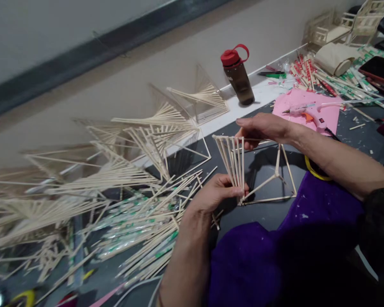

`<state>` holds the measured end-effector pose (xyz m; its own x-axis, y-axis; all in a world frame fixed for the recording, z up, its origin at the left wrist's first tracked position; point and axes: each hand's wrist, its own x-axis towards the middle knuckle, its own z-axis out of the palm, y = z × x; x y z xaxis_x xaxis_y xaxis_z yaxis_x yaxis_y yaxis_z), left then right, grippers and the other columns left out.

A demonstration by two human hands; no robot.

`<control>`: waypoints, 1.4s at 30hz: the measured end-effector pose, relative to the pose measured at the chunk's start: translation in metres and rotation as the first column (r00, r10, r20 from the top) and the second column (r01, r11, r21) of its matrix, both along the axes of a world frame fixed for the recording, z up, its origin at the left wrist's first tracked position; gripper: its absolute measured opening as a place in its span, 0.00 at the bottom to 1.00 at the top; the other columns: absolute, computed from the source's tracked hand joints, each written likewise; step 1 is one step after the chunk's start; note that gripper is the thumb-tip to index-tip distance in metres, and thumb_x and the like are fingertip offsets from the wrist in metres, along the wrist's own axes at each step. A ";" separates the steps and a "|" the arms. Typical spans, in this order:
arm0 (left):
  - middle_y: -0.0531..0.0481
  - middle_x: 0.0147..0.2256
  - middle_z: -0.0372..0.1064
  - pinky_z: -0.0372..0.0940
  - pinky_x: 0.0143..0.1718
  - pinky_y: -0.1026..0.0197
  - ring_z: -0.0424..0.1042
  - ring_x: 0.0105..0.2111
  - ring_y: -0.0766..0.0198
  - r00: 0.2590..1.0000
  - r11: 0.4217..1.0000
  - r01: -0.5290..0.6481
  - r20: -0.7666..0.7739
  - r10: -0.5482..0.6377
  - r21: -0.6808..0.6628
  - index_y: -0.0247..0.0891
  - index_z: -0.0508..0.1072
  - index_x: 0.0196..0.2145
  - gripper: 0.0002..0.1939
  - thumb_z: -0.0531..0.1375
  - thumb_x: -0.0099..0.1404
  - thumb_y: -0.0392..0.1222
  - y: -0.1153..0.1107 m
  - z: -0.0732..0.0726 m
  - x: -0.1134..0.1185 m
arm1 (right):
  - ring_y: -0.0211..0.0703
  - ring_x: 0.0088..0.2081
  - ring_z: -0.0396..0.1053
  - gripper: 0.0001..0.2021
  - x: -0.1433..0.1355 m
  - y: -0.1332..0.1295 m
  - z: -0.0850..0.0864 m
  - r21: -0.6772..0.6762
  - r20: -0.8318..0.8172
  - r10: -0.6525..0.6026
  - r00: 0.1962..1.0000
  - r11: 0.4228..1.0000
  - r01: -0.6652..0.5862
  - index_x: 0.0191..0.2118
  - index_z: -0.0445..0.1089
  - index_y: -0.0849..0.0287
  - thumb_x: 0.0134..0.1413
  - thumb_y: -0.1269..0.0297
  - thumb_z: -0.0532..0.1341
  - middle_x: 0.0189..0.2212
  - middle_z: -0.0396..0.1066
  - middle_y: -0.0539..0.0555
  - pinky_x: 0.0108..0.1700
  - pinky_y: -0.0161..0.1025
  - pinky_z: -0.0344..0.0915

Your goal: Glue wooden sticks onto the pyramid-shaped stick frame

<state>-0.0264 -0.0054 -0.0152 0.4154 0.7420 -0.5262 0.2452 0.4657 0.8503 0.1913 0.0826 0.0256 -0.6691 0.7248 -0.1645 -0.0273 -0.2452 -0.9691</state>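
Closest to me there's purple fabric (243,260) along the front of the dark counter (230,221), with a yellow ring (315,170) partly tucked by the right forearm. The stick frame (242,162) is just past the fabric, standing on the counter with a fan of thin wooden sticks on its left side. The left hand (222,192) has its grip pinched on the bottom corner of that fan, thumb in front. The right hand (265,127) is curved over the frame's top edge; can't really tell if its grip is pinching anything. Off to the left it's a messy pile of loose sticks (147,251) and wrapped chopsticks (131,219). Beyond the right forearm, a clear glue gun (313,113) with an orange trigger lies on a pink sheet (283,104). Further back, twisted stick models (176,121) line the wall (179,55), plus a red-capped bottle (240,83) standing upright.
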 end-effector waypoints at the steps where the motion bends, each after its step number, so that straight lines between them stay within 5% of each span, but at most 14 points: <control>1: 0.47 0.22 0.75 0.63 0.28 0.62 0.70 0.22 0.65 1.000 1.000 -0.013 -0.003 0.013 -0.005 0.33 0.80 0.24 0.17 0.76 0.40 0.47 0.000 -0.001 0.000 | 0.32 0.23 0.68 0.19 0.002 0.002 -0.001 -0.014 0.001 0.017 1.000 1.000 -0.017 0.31 0.75 0.68 0.68 0.65 0.53 0.22 0.72 0.54 0.29 0.30 0.64; 5: 0.46 0.22 0.75 0.63 0.27 0.61 0.69 0.22 0.64 1.000 1.000 -0.009 0.006 0.010 -0.025 0.33 0.80 0.23 0.16 0.75 0.39 0.46 0.002 -0.003 0.001 | 0.31 0.25 0.69 0.10 0.008 0.009 -0.011 -0.011 -0.018 0.060 0.998 0.998 -0.060 0.32 0.76 0.68 0.60 0.76 0.57 0.24 0.74 0.53 0.30 0.29 0.65; 20: 0.46 0.21 0.75 0.62 0.27 0.61 0.69 0.21 0.64 0.998 0.996 -0.054 0.032 0.056 -0.072 0.31 0.79 0.23 0.15 0.75 0.39 0.43 0.001 -0.004 0.004 | 0.28 0.24 0.65 0.08 0.004 0.013 -0.032 0.116 -0.038 -0.006 0.999 0.993 0.010 0.29 0.77 0.65 0.59 0.69 0.64 0.20 0.70 0.48 0.29 0.27 0.63; 30: 0.47 0.21 0.74 0.61 0.26 0.62 0.69 0.21 0.65 0.993 0.991 -0.105 0.047 0.109 -0.083 0.32 0.79 0.22 0.15 0.75 0.38 0.43 -0.003 -0.002 0.009 | 0.32 0.27 0.71 0.09 0.007 0.014 -0.038 0.001 -0.111 -0.009 0.994 1.000 0.009 0.29 0.77 0.65 0.59 0.70 0.62 0.24 0.75 0.52 0.34 0.29 0.69; 35: 0.47 0.20 0.74 0.61 0.26 0.62 0.69 0.20 0.64 0.991 0.989 -0.114 0.052 0.120 -0.097 0.32 0.79 0.21 0.16 0.75 0.35 0.43 -0.002 -0.003 0.009 | 0.32 0.30 0.71 0.06 0.014 0.015 -0.020 0.131 -0.030 -0.190 0.981 0.973 0.192 0.35 0.78 0.64 0.58 0.70 0.63 0.28 0.77 0.53 0.35 0.30 0.68; 42: 0.47 0.19 0.73 0.61 0.24 0.64 0.69 0.20 0.65 0.988 0.984 -0.141 0.051 0.147 -0.104 0.32 0.79 0.21 0.18 0.76 0.32 0.44 0.000 -0.003 0.010 | 0.31 0.28 0.68 0.07 0.062 0.008 0.034 0.481 0.088 -0.421 0.903 0.811 0.332 0.37 0.76 0.68 0.58 0.68 0.63 0.26 0.73 0.52 0.32 0.30 0.65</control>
<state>-0.0162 -0.0055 -0.0187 0.3400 0.7413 -0.5787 0.1208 0.5758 0.8086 0.2529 0.0904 0.0599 -0.3183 0.9366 0.1463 0.1602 0.2052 -0.9655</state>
